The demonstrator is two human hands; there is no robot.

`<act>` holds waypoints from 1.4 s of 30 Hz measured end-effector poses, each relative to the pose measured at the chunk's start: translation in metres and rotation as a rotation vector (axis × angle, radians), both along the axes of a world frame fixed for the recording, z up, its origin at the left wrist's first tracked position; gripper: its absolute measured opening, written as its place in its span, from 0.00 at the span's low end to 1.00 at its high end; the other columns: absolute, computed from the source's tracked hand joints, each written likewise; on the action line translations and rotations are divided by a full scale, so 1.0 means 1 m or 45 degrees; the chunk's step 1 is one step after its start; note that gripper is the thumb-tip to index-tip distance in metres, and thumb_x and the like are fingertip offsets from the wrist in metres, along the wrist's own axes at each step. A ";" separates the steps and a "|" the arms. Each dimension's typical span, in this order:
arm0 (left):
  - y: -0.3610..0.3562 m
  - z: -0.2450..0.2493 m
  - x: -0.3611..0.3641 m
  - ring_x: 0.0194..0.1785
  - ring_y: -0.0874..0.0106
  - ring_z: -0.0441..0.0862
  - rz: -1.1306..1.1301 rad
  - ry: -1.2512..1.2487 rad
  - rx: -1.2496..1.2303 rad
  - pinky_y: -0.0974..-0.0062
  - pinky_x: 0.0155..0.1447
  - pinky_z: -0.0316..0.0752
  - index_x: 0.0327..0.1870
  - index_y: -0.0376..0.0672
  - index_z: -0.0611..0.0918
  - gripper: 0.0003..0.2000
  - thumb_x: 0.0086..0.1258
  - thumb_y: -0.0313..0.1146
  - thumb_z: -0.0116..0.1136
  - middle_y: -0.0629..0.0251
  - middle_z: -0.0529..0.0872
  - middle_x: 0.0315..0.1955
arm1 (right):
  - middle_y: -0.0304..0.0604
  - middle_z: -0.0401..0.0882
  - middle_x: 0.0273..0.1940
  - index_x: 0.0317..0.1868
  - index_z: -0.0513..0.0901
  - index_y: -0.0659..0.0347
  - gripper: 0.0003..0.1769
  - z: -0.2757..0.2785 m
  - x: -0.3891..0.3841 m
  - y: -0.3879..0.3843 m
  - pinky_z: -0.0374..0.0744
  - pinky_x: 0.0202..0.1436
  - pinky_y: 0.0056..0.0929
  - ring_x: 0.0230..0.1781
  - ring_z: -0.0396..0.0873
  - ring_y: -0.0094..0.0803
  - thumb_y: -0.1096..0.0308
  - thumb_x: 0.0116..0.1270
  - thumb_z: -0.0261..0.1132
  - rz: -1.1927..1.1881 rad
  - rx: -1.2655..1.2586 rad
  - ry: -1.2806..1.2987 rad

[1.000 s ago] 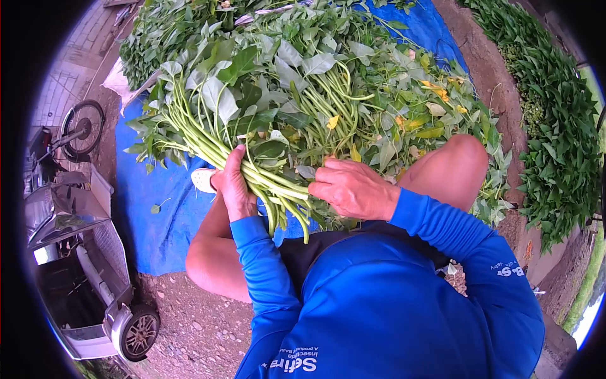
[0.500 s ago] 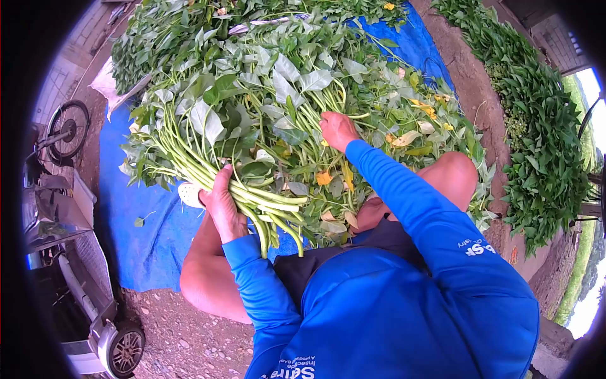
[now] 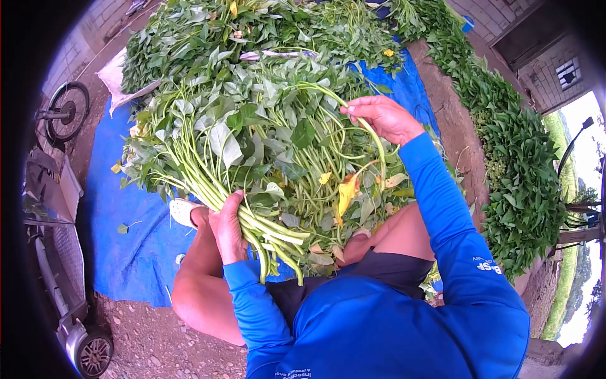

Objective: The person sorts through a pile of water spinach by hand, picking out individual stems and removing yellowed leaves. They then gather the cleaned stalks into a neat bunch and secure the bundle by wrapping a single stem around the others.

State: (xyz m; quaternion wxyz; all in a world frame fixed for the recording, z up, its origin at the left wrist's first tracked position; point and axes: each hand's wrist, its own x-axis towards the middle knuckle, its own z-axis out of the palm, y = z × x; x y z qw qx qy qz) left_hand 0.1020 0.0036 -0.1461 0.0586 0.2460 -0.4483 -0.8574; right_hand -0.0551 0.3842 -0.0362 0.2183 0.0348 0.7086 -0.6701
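Right hand (image 3: 386, 120) is now farther right, thumb and fingers pinching one long stem (image 3: 382, 153) over the leafy heap (image 3: 278, 101). Left hand (image 3: 227, 227) closes around the stem bundle (image 3: 202, 180), near left; likely light, bendable, easily bruised, best gripped on bare stalks.

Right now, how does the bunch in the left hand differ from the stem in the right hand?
The bunch is many stems thick, while the stem looks like a single strand. The bunch runs fairly straight, while the stem bends in an arch. The left hand wraps around the bunch; the right hand only pinches the stem between thumb and fingers. Both are green.
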 end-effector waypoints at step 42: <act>0.091 -0.100 0.000 0.52 0.70 0.91 -0.311 -0.112 0.516 0.66 0.56 0.89 0.65 0.42 0.84 0.21 0.81 0.45 0.71 0.65 0.91 0.52 | 0.49 0.94 0.50 0.65 0.88 0.66 0.18 -0.145 0.132 -0.160 0.85 0.58 0.34 0.47 0.88 0.32 0.66 0.82 0.66 0.088 0.589 0.423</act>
